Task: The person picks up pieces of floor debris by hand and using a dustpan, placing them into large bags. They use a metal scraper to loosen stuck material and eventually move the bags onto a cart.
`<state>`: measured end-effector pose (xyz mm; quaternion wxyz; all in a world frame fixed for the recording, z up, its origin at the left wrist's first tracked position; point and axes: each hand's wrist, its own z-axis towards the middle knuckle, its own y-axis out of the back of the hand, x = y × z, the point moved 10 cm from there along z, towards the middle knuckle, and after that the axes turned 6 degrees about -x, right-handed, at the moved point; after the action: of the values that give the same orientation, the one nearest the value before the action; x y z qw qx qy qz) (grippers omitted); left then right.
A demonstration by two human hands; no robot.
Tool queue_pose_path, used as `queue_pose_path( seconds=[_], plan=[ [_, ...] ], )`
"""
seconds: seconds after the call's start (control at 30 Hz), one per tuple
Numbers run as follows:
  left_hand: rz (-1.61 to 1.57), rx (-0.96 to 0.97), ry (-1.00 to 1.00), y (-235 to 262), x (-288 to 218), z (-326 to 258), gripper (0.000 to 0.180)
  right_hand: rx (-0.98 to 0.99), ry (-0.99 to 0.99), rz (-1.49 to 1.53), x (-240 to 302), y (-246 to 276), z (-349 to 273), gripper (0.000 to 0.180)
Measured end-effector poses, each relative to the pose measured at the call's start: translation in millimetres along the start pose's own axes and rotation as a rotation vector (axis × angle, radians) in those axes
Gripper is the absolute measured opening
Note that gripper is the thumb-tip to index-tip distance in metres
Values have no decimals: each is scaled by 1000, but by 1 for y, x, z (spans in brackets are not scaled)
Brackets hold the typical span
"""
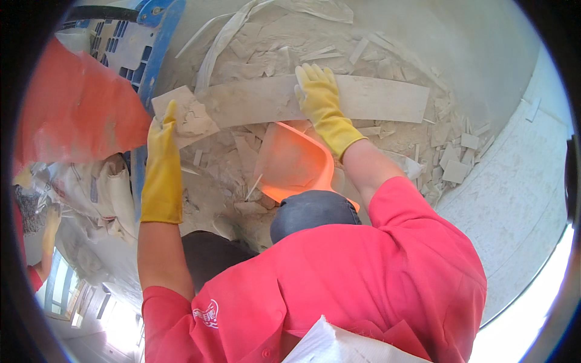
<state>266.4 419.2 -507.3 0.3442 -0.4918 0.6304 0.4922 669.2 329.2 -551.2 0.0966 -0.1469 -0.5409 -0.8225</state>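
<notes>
My left hand point(161, 151), in a long yellow rubber glove, grips a broken beige slab piece point(192, 121) by its left edge. The thumb lies over the near face; the other fingers are mostly hidden. To the right, my right hand point(319, 94), gloved alike, lies with outstretched fingers on a long pale strip of board point(384, 100). Its fingertips reach the strip's far edge. Below that strip, an orange dustpan point(293, 160) sits among the rubble, close to my knee and partly behind my right forearm.
Broken pieces and dusty rubble point(445, 154) cover the floor around the strip. A blue plastic crate point(130, 48) stands at the far left, beside red sheeting point(78, 106) and white sacks point(109, 187). Another person's gloved hand point(49, 227) shows at the left edge. A pale wall curves along the right.
</notes>
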Motion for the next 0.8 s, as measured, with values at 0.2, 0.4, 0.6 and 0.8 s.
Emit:
queue_pose_path(
  seconds=[0.2, 0.4, 0.6, 0.8],
  plan=[
    [10, 159, 195, -128, 9, -12, 45, -172, -237, -55, -131, 60, -33, 54],
    [47, 364, 325, -216, 21, -22, 58, -5, -989, -34, -321, 138, -152, 94],
    [906, 116, 76, -146, 53, 50, 79, 156, -1101, -10, -372, 99, -172, 100],
    [608, -46, 316, -106, 93, 46, 94, 210, -1233, 263, -373, 104, -178, 73]
  ],
)
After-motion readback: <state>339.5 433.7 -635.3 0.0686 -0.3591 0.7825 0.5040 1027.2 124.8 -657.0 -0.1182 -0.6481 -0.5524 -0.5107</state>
